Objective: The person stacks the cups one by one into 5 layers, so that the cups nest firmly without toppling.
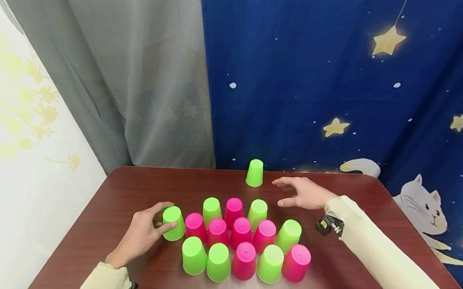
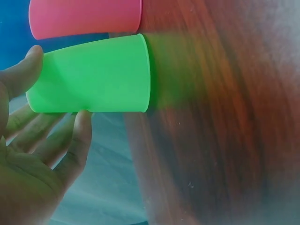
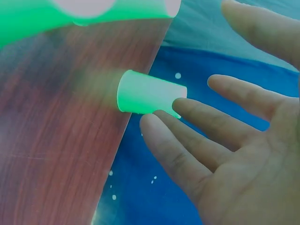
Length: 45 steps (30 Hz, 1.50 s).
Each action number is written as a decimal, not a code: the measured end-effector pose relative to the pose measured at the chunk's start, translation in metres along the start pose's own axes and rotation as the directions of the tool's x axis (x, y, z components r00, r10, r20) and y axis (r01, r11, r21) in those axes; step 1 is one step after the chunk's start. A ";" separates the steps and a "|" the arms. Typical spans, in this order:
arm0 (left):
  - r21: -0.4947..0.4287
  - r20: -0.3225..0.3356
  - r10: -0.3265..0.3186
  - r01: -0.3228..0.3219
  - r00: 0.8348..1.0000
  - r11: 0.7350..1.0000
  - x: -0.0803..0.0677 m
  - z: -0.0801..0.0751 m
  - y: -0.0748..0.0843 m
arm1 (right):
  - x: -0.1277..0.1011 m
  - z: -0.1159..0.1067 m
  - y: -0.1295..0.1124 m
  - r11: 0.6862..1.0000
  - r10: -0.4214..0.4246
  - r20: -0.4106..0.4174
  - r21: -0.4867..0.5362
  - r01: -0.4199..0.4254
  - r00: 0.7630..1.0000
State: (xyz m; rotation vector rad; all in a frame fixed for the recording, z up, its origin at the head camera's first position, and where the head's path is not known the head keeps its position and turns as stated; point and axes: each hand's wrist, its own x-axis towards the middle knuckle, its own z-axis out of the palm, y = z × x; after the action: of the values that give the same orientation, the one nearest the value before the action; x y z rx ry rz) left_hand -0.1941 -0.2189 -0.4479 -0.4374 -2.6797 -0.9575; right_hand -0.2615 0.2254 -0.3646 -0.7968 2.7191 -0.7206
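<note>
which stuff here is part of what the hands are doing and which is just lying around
In hand:
- left hand, its grip closing round the green cup
- right hand, open, reaching toward the lone green cup

Lying about:
- clustered cups
- table
- starry curtain
- grey curtain

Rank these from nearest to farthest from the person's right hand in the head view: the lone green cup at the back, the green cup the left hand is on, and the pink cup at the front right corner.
From the right hand:
1. Lone green cup, at the back, just left of the fingertips.
2. Front-right pink cup, the cluster's near corner.
3. Green cup under the left hand, far left.
</note>
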 end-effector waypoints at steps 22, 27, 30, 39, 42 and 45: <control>0.002 0.054 0.023 -0.024 0.998 1.000 0.060 0.009 0.003 | -0.052 0.027 0.010 0.995 -0.007 0.028 0.095 0.004 1.000; -0.043 0.081 0.030 -0.027 0.996 0.999 0.079 0.014 0.009 | -0.057 0.034 0.015 0.989 -0.029 0.001 0.144 0.029 1.000; -0.047 0.105 0.029 -0.024 0.994 0.999 0.091 0.015 0.012 | -0.060 0.037 0.017 0.986 -0.042 -0.017 0.164 0.044 0.999; -0.038 0.220 0.011 -0.003 0.975 0.999 0.128 0.028 0.022 | -0.068 0.043 0.022 0.976 -0.057 -0.061 0.205 0.068 0.997; -0.043 0.239 -0.006 0.017 0.971 0.999 0.137 0.032 0.026 | -0.069 0.044 0.021 0.971 -0.050 -0.057 0.230 0.062 0.997; -0.035 0.255 -0.016 0.026 0.967 0.999 0.144 0.036 0.032 | -0.070 0.045 0.021 0.965 -0.052 -0.051 0.253 0.063 0.997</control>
State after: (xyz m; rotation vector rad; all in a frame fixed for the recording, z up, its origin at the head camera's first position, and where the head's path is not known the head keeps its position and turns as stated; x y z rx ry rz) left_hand -0.3207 -0.1447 -0.4077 -0.5774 -2.9033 -1.0223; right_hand -0.1983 0.2617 -0.4088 -0.8091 2.5761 -1.0860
